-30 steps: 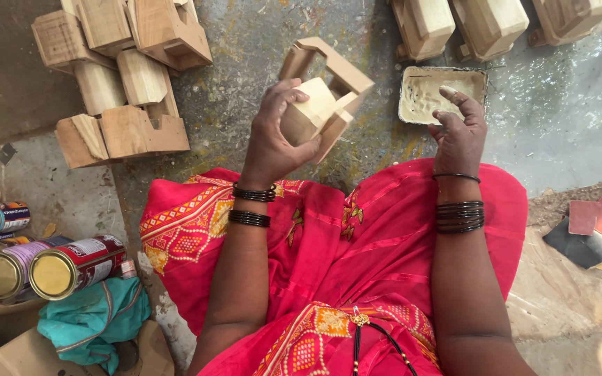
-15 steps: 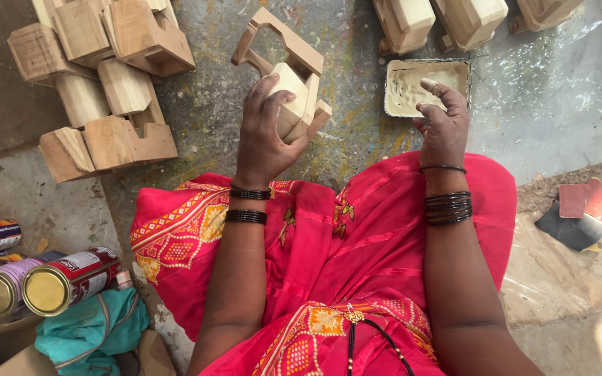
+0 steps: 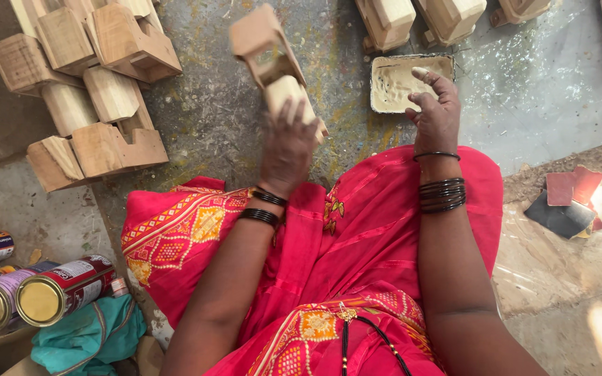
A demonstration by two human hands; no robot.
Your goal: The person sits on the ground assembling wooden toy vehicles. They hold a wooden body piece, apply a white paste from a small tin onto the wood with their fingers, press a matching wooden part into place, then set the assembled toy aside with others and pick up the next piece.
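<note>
A wooden piece (image 3: 273,63) is gripped in the left hand (image 3: 288,150), fingers curled round its lower end, and is held up above the floor (image 3: 566,104) in front of the red cloth (image 3: 357,237). The right hand (image 3: 437,115) is half open, its fingertips (image 3: 421,72) set at the edge of one square tray (image 3: 384,87) of pale paste. Six similar blocks (image 3: 88,90) are stacked at the left, three more (image 3: 447,17) beyond the tray. Four tins (image 3: 43,296) are seen lying at lower left.

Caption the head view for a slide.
Left hand holds up a wooden piece; right hand dips fingers at a tray of pale paste.
</note>
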